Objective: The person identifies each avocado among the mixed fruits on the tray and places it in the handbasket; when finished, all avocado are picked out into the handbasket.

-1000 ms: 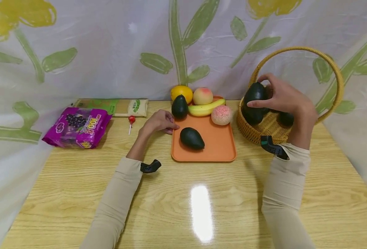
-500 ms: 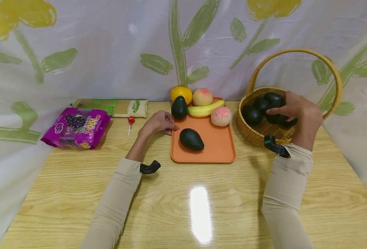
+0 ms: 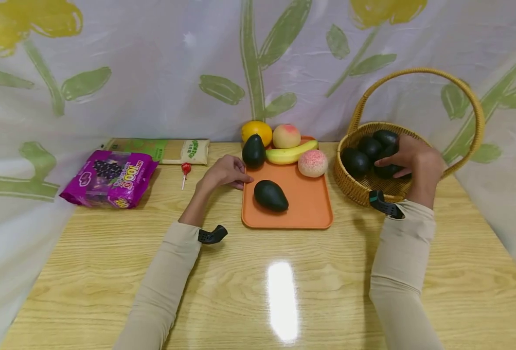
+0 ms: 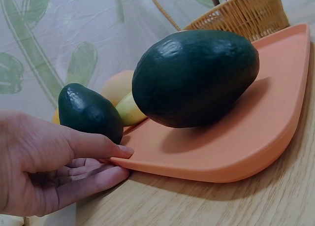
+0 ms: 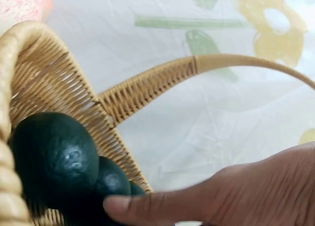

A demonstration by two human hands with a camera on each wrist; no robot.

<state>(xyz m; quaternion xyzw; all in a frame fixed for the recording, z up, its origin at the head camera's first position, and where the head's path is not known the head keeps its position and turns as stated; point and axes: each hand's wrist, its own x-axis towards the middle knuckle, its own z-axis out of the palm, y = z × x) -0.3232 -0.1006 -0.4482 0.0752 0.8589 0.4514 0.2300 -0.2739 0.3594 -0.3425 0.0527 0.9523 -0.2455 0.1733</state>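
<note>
My left hand (image 3: 224,172) pinches the left rim of an orange tray (image 3: 308,204), thumb on top and fingers beneath, as the left wrist view shows. On the tray an avocado (image 3: 271,196) lies near the front, and another avocado (image 3: 254,151) leans at the back left corner. My right hand (image 3: 413,153) reaches down into a wicker basket (image 3: 349,184) on the right. Its thumb and fingers grip a dark avocado (image 3: 385,171) there, mostly hidden by the hand. Several more avocados, one at the basket's left side (image 5: 55,157), lie beside it.
A yellow lemon (image 3: 258,130), two peaches (image 3: 312,163) and a banana (image 3: 290,154) sit at the tray's back. To the left are a purple candy bag (image 3: 109,177), a red lollipop (image 3: 185,168) and a flat packet (image 3: 192,151). The basket's tall handle (image 3: 478,114) arches behind my right hand.
My right hand has let go of the avocado at the basket's left side and moved right and down onto another. The left hand and the tray stay put.
</note>
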